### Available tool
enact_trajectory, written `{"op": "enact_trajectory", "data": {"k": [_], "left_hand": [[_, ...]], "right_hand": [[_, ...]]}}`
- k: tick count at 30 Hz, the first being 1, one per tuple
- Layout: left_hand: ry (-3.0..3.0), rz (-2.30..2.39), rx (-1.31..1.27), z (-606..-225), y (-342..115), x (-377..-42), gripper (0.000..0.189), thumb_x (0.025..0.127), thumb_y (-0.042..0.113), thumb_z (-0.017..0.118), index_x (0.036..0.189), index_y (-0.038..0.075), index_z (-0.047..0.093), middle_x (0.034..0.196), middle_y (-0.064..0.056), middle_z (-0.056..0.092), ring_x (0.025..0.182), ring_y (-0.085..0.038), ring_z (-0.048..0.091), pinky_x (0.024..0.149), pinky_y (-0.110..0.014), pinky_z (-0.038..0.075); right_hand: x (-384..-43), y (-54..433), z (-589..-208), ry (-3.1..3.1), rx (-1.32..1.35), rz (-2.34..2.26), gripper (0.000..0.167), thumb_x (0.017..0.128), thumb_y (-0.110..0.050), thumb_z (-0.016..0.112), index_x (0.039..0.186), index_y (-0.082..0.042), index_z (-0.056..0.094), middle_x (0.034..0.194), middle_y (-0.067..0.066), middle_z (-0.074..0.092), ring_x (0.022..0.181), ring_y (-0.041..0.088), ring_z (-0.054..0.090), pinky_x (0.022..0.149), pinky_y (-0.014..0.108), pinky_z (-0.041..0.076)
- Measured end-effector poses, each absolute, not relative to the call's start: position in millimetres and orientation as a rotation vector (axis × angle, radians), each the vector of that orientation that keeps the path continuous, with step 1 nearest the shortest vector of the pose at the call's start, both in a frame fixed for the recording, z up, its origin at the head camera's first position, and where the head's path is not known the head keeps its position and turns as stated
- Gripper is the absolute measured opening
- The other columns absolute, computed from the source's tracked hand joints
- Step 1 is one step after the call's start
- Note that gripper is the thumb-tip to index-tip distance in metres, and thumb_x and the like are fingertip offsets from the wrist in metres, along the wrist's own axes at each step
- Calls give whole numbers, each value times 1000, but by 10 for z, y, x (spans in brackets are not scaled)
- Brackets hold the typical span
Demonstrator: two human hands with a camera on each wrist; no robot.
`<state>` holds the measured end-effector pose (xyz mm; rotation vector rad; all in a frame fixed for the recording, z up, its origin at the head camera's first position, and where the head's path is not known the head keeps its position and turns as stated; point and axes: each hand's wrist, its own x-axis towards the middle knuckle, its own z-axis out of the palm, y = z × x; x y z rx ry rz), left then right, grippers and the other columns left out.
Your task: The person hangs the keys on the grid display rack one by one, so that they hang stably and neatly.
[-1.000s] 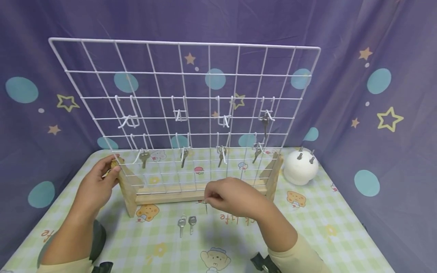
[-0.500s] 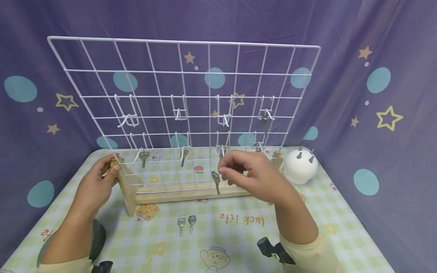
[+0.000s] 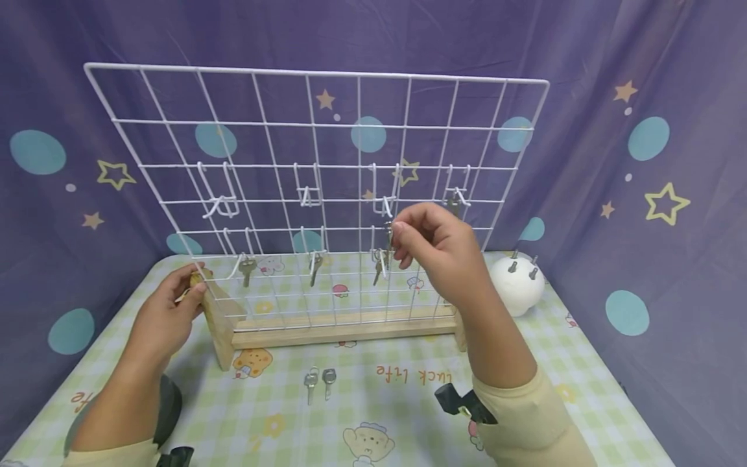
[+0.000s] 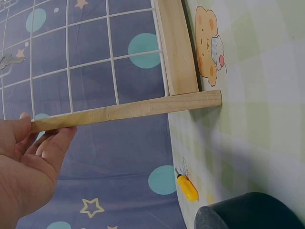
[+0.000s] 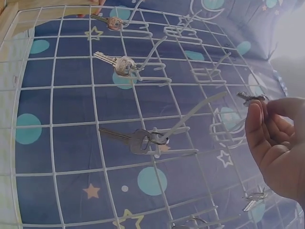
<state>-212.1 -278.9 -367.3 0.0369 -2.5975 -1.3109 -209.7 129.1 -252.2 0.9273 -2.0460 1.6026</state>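
A white wire grid (image 3: 358, 123) stands in a wooden stand (image 3: 344, 327). My left hand (image 3: 166, 318) pinches the stand's left side piece (image 4: 114, 112) between thumb and fingers. With thumb and fingertips my right hand (image 3: 440, 253) holds a key (image 5: 250, 98) in front of the grid, just below the third upper hook (image 3: 384, 204). Keys hang on lower hooks: a left one (image 3: 248, 269), a second (image 3: 316, 266) and a third (image 5: 138, 140). Another key (image 3: 454, 204) hangs at the upper right, partly behind my hand. The lower right hook is hidden in the head view.
Two loose keys, one with a ring (image 3: 311, 383) and one dark-headed (image 3: 329, 379), lie on the checked tablecloth (image 3: 268, 402). A white round holder (image 3: 513, 285) with metal pegs stands right. A dark rounded object (image 3: 169, 412) sits by my left forearm. Curtains hang behind.
My right hand has risen from low by the table with the key, past the stand's base, up to the hooks. The left hand keeps its grip on the stand.
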Motion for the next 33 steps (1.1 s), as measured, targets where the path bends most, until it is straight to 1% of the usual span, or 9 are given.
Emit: {"op": "enact_trajectory", "data": {"k": [6,9,15,20,23,25,31,33], "left_hand": [[-2604,-1306,42,-3672,-2783,-2126,56,106,39,38,156,17,26,153,-18,39,132,-31,48,92,-11,53],[-2605,-1302,47,-3671,-2782,-2125,56,106,39,38,156,17,26,153,-18,40,132,-31,48,92,-11,53],[-2601,-1297,55,-3672,-2784,-2117,56,106,38,39,156,16,28,152,-18,41,130,-23,50,90,-9,52],[-2581,-1306,42,-3675,-2793,-2113,55,106,37,40,155,17,29,151,-19,42,125,-10,52,88,-5,51],[-2573,-1313,40,-3674,-2794,-2114,55,106,37,40,155,16,30,151,-20,42,124,-7,52,88,-5,51],[-2577,-1313,42,-3672,-2792,-2115,55,106,37,40,155,16,30,151,-20,42,125,-10,53,89,-6,51],[-2588,-1318,45,-3668,-2785,-2121,56,106,37,39,155,13,28,152,-21,40,130,-28,51,90,-9,52],[-2586,-1320,45,-3668,-2785,-2120,56,106,37,39,155,13,28,152,-21,40,130,-30,50,90,-10,52]], "right_hand": [[-2190,1269,-2530,-1997,880,1635,14,100,-13,59,98,0,62,81,13,63,68,32,62,57,34,62],[-2232,1254,-2545,-2009,859,1620,16,100,-16,59,99,0,62,81,15,64,68,32,62,56,33,62],[-2311,1240,-2574,-2084,785,1583,18,100,-21,59,100,-3,62,82,18,64,66,24,62,52,28,58],[-2374,1225,-2587,-2137,722,1538,20,100,-27,58,101,-7,62,79,9,65,62,21,62,50,31,57],[-2412,1211,-2590,-2150,697,1521,21,100,-29,58,102,-9,62,76,6,65,61,20,62,49,33,57],[-2433,1203,-2589,-2158,679,1512,21,101,-29,58,102,-9,62,74,6,65,60,20,62,48,33,57],[-2476,1176,-2586,-2187,611,1511,21,100,-32,58,101,-11,62,72,4,65,59,20,61,47,28,56],[-2489,1169,-2586,-2188,597,1508,21,100,-32,58,101,-11,62,72,4,64,58,20,61,47,28,55]]}}
